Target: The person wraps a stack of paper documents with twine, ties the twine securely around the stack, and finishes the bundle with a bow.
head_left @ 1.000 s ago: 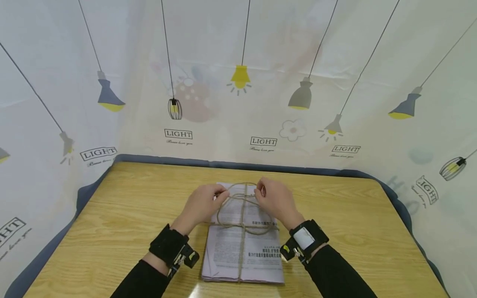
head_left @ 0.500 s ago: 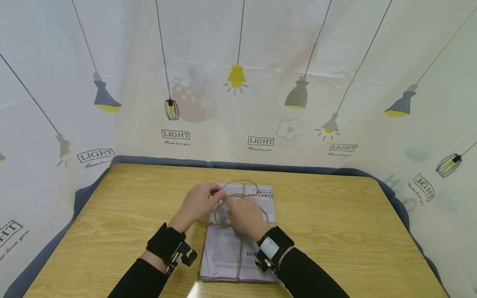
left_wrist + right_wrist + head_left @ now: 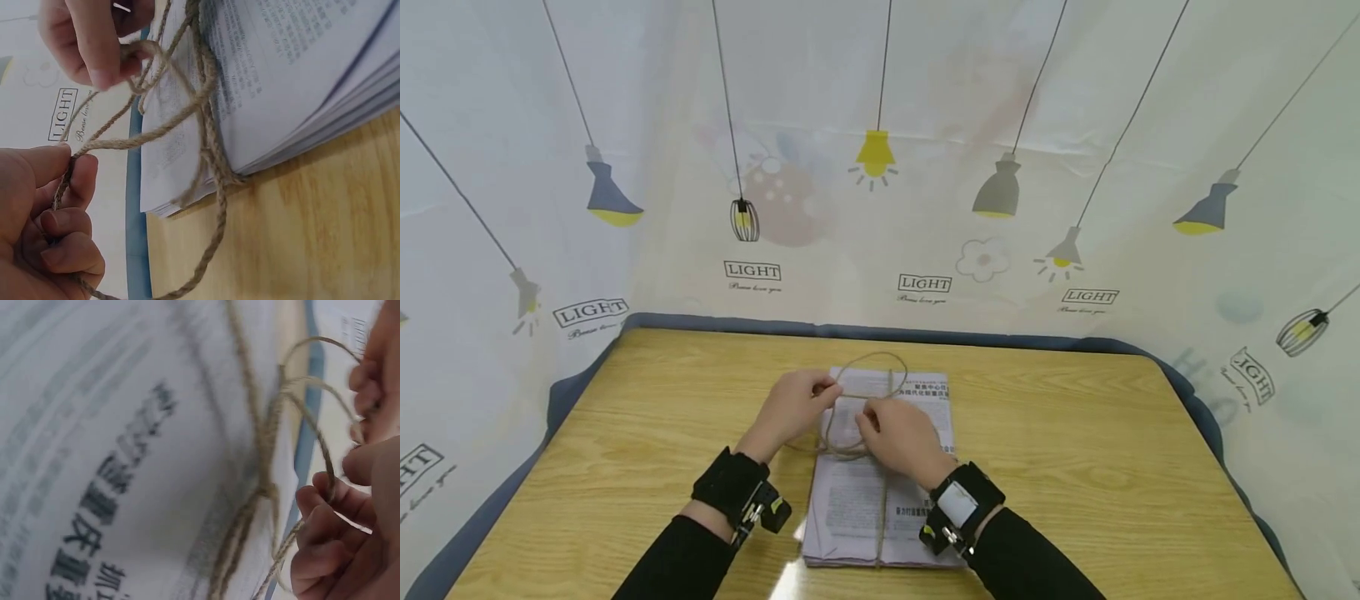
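A stack of newspapers (image 3: 848, 512) lies on the table, bound crosswise with jute twine (image 3: 882, 521). Over its upper left part my left hand (image 3: 792, 408) pinches the twine between thumb and forefinger; in the left wrist view, more twine (image 3: 199, 275) runs from its curled fingers. My right hand (image 3: 904, 437) is just right of it, above the stack, and pinches a twine loop, as the right wrist view shows near the fingers (image 3: 328, 509). A loose loop arches beyond both hands. The twine crossing (image 3: 265, 487) is drawn against the top sheet.
The wood-grain table (image 3: 1097, 467) extends on both sides of the stack. A blue-grey edge (image 3: 955, 337) borders it at the back. Behind hangs a pale curtain (image 3: 820, 275) printed with lamps. Black straps with small cameras (image 3: 730, 487) sit on both wrists.
My right hand came left from the stack's upper right to beside the left hand, then drew slightly back. The far twine loop has shifted left. The left hand moved a little left.
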Demonstrator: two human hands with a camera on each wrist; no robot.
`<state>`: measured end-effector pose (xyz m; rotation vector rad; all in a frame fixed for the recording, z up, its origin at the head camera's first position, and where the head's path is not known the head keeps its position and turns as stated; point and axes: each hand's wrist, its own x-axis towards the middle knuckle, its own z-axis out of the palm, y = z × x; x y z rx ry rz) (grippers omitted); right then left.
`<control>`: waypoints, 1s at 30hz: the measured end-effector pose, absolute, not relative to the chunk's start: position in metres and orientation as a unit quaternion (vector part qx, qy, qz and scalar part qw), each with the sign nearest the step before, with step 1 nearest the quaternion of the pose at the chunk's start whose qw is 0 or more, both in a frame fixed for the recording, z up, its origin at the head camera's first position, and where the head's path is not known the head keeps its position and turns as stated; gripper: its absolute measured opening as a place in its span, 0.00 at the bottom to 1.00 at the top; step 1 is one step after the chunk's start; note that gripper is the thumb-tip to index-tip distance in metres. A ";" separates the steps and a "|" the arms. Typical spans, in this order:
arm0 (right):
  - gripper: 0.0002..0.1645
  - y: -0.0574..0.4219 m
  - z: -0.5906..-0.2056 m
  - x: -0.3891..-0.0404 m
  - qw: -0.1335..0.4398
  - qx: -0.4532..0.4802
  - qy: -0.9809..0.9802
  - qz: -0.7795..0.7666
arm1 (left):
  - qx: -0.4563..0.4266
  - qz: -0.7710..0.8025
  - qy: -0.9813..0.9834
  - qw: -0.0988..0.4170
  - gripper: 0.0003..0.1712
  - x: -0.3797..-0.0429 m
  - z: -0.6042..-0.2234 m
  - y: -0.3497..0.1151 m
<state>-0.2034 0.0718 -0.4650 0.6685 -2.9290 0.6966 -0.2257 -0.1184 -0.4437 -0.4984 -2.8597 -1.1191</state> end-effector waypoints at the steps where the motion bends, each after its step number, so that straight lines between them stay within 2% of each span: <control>1: 0.15 0.074 -0.464 -0.203 0.028 0.210 -0.947 0.242 | -0.157 -0.362 -0.919 0.013 0.11 -0.226 -0.445 -0.119; 5: 0.05 0.086 -0.457 -0.203 0.012 0.182 -0.934 0.307 | -0.143 -0.372 -0.917 0.006 0.11 -0.227 -0.448 -0.119; 10: 0.13 0.105 -0.444 -0.200 -0.029 0.143 -0.923 0.357 | -0.133 -0.386 -0.913 -0.004 0.11 -0.227 -0.448 -0.119; 16: 0.07 0.133 -0.432 -0.194 -0.062 0.136 -0.921 0.359 | -0.135 -0.393 -0.909 -0.011 0.10 -0.226 -0.448 -0.120; 23: 0.09 0.170 -0.417 -0.183 -0.079 0.149 -0.904 0.394 | -0.138 -0.393 -0.909 0.002 0.09 -0.227 -0.452 -0.122; 30: 0.11 0.202 -0.409 -0.173 -0.082 0.155 -0.900 0.399 | -0.135 -0.405 -0.904 -0.007 0.10 -0.225 -0.453 -0.123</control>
